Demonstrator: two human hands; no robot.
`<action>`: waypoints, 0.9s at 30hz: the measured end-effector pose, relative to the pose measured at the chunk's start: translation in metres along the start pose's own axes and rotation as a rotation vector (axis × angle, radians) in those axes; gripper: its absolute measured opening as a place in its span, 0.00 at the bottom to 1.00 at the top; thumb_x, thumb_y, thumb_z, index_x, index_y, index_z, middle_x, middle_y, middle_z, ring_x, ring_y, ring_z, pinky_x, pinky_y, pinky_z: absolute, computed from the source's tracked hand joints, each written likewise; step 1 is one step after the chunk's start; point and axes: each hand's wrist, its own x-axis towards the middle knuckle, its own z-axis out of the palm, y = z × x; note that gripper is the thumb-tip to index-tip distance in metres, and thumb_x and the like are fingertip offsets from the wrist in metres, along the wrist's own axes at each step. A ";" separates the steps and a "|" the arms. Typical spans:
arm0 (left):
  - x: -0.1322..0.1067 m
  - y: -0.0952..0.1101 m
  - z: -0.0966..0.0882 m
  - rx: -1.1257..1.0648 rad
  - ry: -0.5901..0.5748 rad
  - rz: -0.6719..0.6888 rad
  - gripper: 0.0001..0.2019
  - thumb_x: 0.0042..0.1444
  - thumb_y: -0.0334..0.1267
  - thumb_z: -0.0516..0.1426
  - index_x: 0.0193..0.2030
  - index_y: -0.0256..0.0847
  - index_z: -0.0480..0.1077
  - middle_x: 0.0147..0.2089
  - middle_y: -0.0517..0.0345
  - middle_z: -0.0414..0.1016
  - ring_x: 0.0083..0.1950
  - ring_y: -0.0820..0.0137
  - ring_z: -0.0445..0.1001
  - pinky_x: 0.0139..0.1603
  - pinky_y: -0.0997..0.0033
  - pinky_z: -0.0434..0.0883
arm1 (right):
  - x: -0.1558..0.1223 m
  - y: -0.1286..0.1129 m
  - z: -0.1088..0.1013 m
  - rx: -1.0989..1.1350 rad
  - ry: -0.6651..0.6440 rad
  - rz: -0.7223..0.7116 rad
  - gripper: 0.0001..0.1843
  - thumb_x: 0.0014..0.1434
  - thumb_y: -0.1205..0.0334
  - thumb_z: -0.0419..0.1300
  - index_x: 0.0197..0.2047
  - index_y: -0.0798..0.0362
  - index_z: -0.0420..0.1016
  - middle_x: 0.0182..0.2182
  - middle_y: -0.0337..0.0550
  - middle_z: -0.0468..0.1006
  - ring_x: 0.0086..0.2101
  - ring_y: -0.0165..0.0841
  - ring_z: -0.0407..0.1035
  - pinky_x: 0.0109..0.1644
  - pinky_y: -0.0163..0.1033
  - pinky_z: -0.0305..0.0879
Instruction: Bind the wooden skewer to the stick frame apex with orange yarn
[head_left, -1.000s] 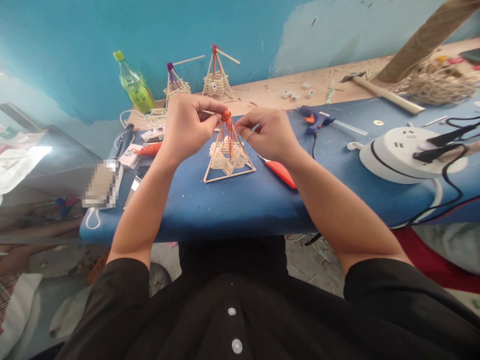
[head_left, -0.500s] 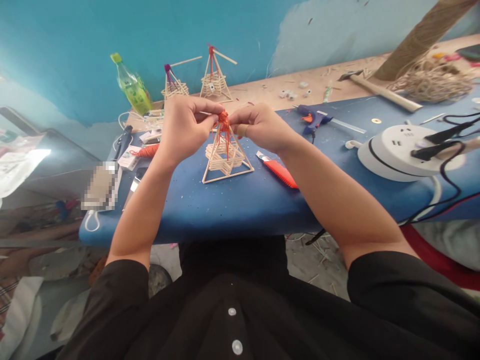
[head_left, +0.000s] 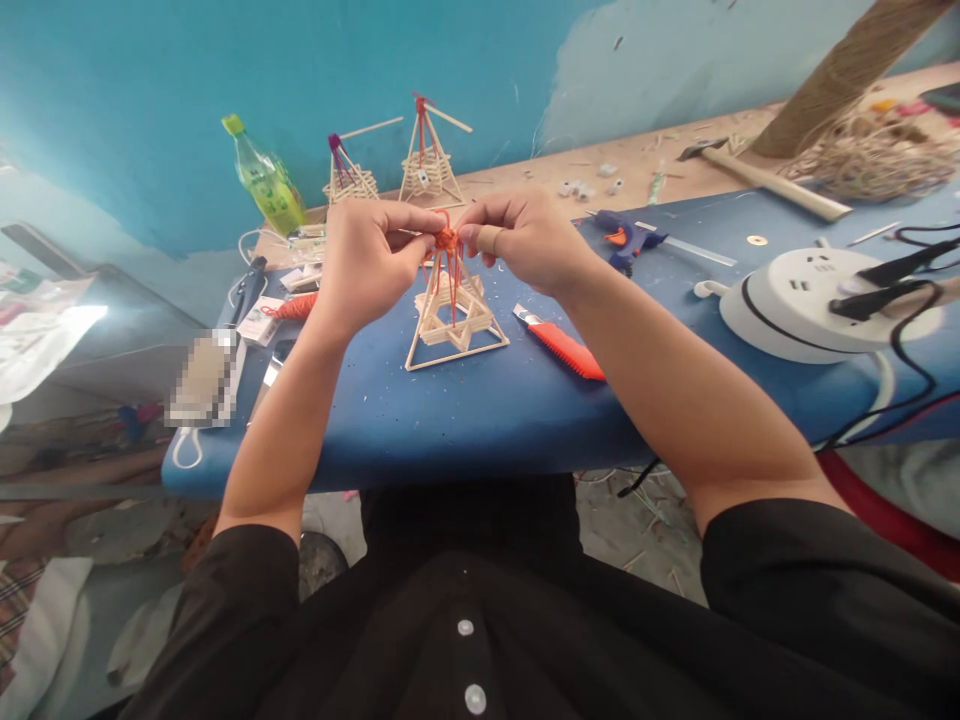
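A pyramid-shaped frame of thin wooden sticks (head_left: 491,345) stands upright on the blue-covered table, with a star-like stack of sticks inside it. Orange cord (head_left: 448,240) wraps its peak, and loose strands hang down within the frame. From the left, my left hand (head_left: 369,262) pinches the cord at the peak between thumb and fingers. On the other side my right hand (head_left: 529,243) has thumb and forefinger pressed together on the cord. A small orange loop sticks up between the hands. Right of the frame lies a red utility knife (head_left: 562,348) with its blade out.
Two similar stick pyramids (head_left: 433,172) stand by the wall beside a green-capped bottle (head_left: 268,185). On the right are a glue gun (head_left: 626,238), a hammer (head_left: 780,183) and a round white power strip (head_left: 780,320) with black cables. An orange cord bundle (head_left: 298,306) lies by my left wrist.
My right hand's fingers have shifted slightly up at the peak, and an orange loop now shows above it. My left hand keeps its pinch. The view has moved slightly.
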 end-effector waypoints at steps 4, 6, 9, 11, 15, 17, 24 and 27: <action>0.000 0.000 0.000 -0.001 -0.004 0.003 0.10 0.60 0.25 0.65 0.45 0.38 0.86 0.47 0.50 0.90 0.49 0.63 0.89 0.55 0.66 0.88 | -0.002 0.001 -0.002 -0.024 0.007 -0.003 0.06 0.65 0.67 0.66 0.34 0.53 0.80 0.27 0.37 0.75 0.28 0.27 0.63 0.33 0.36 0.60; 0.001 0.000 0.000 0.002 -0.003 0.003 0.11 0.60 0.24 0.64 0.45 0.37 0.87 0.46 0.50 0.90 0.49 0.63 0.89 0.54 0.67 0.88 | -0.002 0.003 -0.002 -0.007 0.001 -0.010 0.08 0.66 0.68 0.66 0.33 0.53 0.79 0.27 0.38 0.76 0.29 0.28 0.64 0.35 0.36 0.62; 0.001 -0.001 0.000 -0.001 0.002 0.009 0.12 0.60 0.22 0.63 0.44 0.37 0.87 0.45 0.51 0.90 0.48 0.64 0.90 0.53 0.68 0.88 | -0.001 0.003 0.001 0.077 -0.020 0.014 0.10 0.67 0.68 0.64 0.32 0.52 0.76 0.28 0.38 0.76 0.32 0.28 0.66 0.39 0.35 0.65; 0.001 -0.001 0.000 -0.001 0.003 0.013 0.12 0.59 0.22 0.63 0.44 0.37 0.87 0.45 0.51 0.90 0.47 0.65 0.90 0.53 0.69 0.88 | 0.002 0.002 0.003 0.153 -0.044 0.069 0.09 0.68 0.68 0.63 0.33 0.52 0.76 0.29 0.38 0.76 0.32 0.28 0.67 0.41 0.35 0.66; 0.001 -0.002 0.000 0.005 -0.010 0.008 0.10 0.60 0.24 0.65 0.45 0.37 0.86 0.46 0.51 0.90 0.48 0.65 0.89 0.54 0.69 0.87 | 0.004 -0.002 0.003 0.251 -0.075 0.161 0.10 0.65 0.71 0.63 0.31 0.52 0.75 0.28 0.38 0.75 0.30 0.27 0.68 0.41 0.35 0.67; 0.001 -0.001 -0.001 0.007 -0.014 0.001 0.10 0.60 0.25 0.65 0.45 0.37 0.86 0.46 0.51 0.90 0.48 0.65 0.89 0.54 0.69 0.87 | 0.004 -0.004 0.002 0.286 -0.074 0.181 0.11 0.63 0.73 0.63 0.29 0.52 0.74 0.26 0.37 0.72 0.29 0.27 0.67 0.40 0.35 0.66; 0.001 0.000 0.000 -0.003 -0.012 -0.015 0.09 0.61 0.26 0.65 0.44 0.37 0.86 0.46 0.50 0.90 0.49 0.64 0.89 0.55 0.68 0.87 | 0.000 -0.009 0.003 0.283 -0.086 0.200 0.08 0.57 0.70 0.67 0.27 0.52 0.75 0.24 0.37 0.70 0.28 0.28 0.64 0.36 0.36 0.66; 0.001 0.001 0.000 -0.005 -0.009 -0.021 0.07 0.61 0.30 0.65 0.44 0.39 0.86 0.47 0.50 0.90 0.50 0.62 0.89 0.56 0.67 0.87 | 0.004 -0.010 0.003 0.265 -0.064 0.193 0.07 0.55 0.69 0.68 0.27 0.50 0.77 0.24 0.38 0.72 0.27 0.29 0.63 0.34 0.37 0.65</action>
